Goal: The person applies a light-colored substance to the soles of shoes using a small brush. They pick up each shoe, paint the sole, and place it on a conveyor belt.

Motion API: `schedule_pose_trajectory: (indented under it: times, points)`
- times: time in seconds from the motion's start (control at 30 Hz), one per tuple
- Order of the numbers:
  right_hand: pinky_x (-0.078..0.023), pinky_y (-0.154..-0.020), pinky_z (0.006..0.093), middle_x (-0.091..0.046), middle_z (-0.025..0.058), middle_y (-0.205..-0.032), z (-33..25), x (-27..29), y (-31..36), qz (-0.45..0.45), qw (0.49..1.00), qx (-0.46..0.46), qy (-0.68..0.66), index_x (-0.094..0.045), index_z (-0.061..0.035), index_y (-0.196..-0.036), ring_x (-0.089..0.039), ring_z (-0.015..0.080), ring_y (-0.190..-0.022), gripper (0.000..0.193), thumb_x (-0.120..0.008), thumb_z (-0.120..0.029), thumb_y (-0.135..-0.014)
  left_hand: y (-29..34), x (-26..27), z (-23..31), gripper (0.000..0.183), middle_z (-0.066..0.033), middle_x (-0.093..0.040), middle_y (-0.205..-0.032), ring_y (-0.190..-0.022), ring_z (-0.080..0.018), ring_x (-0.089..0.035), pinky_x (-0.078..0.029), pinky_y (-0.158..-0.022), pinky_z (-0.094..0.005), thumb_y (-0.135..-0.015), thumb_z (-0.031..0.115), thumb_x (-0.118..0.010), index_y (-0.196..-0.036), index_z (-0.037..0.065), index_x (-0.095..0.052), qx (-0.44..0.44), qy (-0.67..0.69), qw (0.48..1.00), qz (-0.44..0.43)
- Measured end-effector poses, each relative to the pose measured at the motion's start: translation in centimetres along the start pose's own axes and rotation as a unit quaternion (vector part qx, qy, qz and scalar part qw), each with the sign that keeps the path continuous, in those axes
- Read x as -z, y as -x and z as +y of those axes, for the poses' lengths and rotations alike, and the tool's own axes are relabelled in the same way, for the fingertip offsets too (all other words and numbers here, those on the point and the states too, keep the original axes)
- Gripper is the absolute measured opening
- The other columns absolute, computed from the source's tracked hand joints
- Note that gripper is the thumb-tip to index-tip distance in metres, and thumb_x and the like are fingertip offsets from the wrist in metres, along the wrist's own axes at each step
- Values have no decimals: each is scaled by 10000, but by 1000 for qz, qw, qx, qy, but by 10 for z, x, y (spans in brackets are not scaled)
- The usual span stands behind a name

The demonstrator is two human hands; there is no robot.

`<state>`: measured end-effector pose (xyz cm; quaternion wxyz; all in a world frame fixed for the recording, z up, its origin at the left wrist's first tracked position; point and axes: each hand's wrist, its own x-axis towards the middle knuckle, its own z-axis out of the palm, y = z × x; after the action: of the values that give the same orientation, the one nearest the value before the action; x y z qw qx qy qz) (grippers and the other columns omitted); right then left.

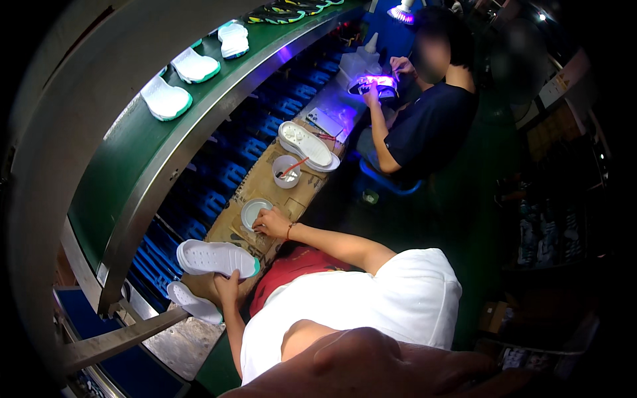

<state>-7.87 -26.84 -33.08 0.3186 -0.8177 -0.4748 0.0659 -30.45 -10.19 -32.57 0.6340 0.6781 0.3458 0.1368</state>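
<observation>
My left hand [227,285] grips a white shoe sole [215,257] with a green-tinted end, thumb on its edge. A second white sole [192,302] lies beside it, near the metal bar. My right hand [271,223] is at the rim of a shallow round white dish [255,213] on the cardboard-covered bench [292,202]. Its fingers are bent together; what they hold, if anything, is too small to make out. Farther along stands a translucent tub [286,172] with a red-handled stick [295,166] in it.
White soles [306,144] lie beyond the tub, near a white box-shaped thing [325,121]. At left, a green conveyor [113,179] with a metal edge carries white soles [166,98]. A co-worker [431,126] holds a shoe [373,85] under a purple-lit lamp [402,12].
</observation>
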Motion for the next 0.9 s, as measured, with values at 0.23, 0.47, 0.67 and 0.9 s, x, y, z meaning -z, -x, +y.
schedule_pose_trajectory:
  times: [0.23, 0.47, 0.67, 0.9]
  points:
    - [-380, -767, 379, -608, 41, -852, -4, 8, 4, 9, 1000, 0, -16, -728, -189, -857, -574, 219, -886, 114, -666, -190, -761, 6, -6, 7, 405, -201, -653, -933, -866, -283, -642, -489, -796, -354, -684, 89, -681, -1011, -126, -577, -7, 1, 1000, 2]
    - [-473, -716, 412, -638, 78, -844, -15, 11, -6, 34, 997, 62, -15, -725, -173, -805, -611, 256, -821, 125, -643, -194, -713, 20, 4, 30, 408, -205, -659, -951, -900, -281, -640, -478, -824, -359, -697, 112, -696, -1015, -120, -590, -17, -97, 995, 11]
    - [-474, -712, 405, -633, 67, -850, -13, 23, 2, 22, 999, 28, 14, -726, -185, -812, -611, 252, -812, 118, -646, -208, -729, 22, -8, 42, 374, -238, -660, -895, -850, -338, -658, -499, -758, -373, -706, 155, -667, -977, -95, -606, -48, -140, 989, 17]
    - [-461, -738, 392, -630, 72, -874, -17, 29, 3, 0, 1000, 25, 2, -727, -173, -834, -611, 252, -815, 108, -659, -201, -754, 26, -11, 38, 413, -237, -658, -916, -864, -357, -652, -495, -781, -384, -702, 181, -655, -1014, -82, -591, -50, -110, 992, 37]
